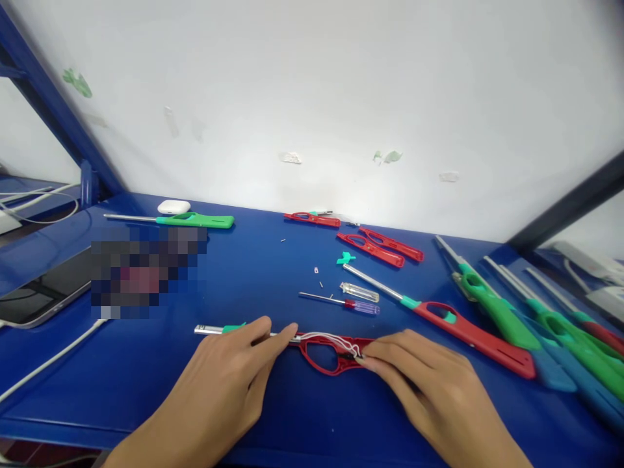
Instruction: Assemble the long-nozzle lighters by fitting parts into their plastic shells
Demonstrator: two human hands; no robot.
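An opened long-nosed gas lighter lies across the front of the blue shelf, its red half-shell (pixel 335 372) showing the finger loop. Its metal nozzle tube (pixel 207 330) points left and has a teal collar (pixel 234 327). White wires (pixel 331 336) run along the inside of the shell. My left hand (pixel 234 364) is closed around the lighter where the tube meets the shell, thumb and index finger at the joint. My right hand (pixel 424 370) is closed over the handle end, its fingertips pinching where the wires end. What lies under the right fingers is hidden.
Behind lie a purple-handled screwdriver (pixel 361 307), a clear fuel tank (pixel 359 292), a teal trigger (pixel 346 259) and red half-shells (pixel 377 253). A whole red lighter (pixel 480 341) and several others (pixel 507 312) lie right. Left are a phone (pixel 49 283), a cable (pixel 53 357) and a green lighter (pixel 209 221).
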